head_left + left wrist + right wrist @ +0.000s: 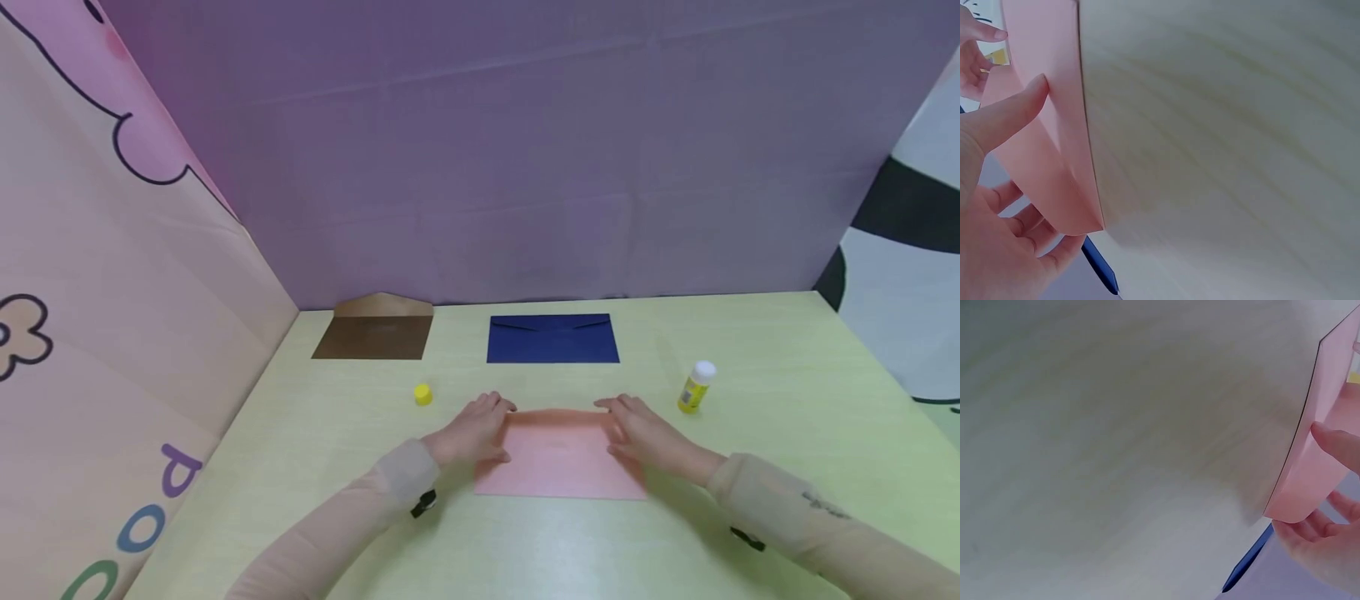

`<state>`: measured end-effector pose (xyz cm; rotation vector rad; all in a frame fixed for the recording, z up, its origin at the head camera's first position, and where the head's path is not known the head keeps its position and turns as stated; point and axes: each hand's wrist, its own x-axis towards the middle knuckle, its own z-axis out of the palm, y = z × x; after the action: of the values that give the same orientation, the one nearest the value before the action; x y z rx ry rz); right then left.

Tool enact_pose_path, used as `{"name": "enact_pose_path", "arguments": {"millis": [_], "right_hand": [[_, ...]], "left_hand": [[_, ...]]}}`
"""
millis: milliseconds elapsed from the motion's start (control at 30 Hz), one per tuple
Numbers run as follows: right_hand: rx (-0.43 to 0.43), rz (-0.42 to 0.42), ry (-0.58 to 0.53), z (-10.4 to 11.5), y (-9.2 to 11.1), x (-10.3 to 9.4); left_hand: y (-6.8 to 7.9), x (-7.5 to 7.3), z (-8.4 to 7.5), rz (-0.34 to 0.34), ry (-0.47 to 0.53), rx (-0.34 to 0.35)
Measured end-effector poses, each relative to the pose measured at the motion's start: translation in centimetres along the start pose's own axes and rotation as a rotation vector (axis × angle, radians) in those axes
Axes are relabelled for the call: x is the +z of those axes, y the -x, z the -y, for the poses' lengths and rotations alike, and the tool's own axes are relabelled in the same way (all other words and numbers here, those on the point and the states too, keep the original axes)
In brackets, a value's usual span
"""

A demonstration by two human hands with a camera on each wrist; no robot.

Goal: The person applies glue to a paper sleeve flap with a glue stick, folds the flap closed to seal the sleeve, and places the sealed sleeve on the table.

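Note:
A pink envelope (pixel 558 462) lies near the middle of the table, its flap (pixel 558 417) at the far side and lifted. My left hand (pixel 472 429) holds the envelope's left end, and my right hand (pixel 648 437) holds its right end. In the left wrist view the left thumb (pixel 1029 103) presses on the front while the other fingers (pixel 1060 253) curl behind the flap. The right wrist view gives the mirrored hold, with the thumb (pixel 1335 444) on the near face and the fingertips under the flap's corner.
A brown envelope (pixel 372 337) with its flap up lies at the back left. Beside it, at the back middle, is a dark blue envelope (pixel 553 340). A yellow cap (pixel 423 394) sits left of the hands, and a yellow and white glue stick (pixel 697 386) stands to the right.

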<state>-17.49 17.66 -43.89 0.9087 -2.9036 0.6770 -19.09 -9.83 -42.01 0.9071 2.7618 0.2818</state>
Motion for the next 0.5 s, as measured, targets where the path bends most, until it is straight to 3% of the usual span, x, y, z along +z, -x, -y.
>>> {"name": "enact_pose_path", "arguments": {"millis": [500], "right_hand": [[-0.100, -0.021, -0.010, -0.62, 0.21, 0.37]], "left_hand": [[0.38, 0.18, 0.16, 0.010, 0.009, 0.043]]}}
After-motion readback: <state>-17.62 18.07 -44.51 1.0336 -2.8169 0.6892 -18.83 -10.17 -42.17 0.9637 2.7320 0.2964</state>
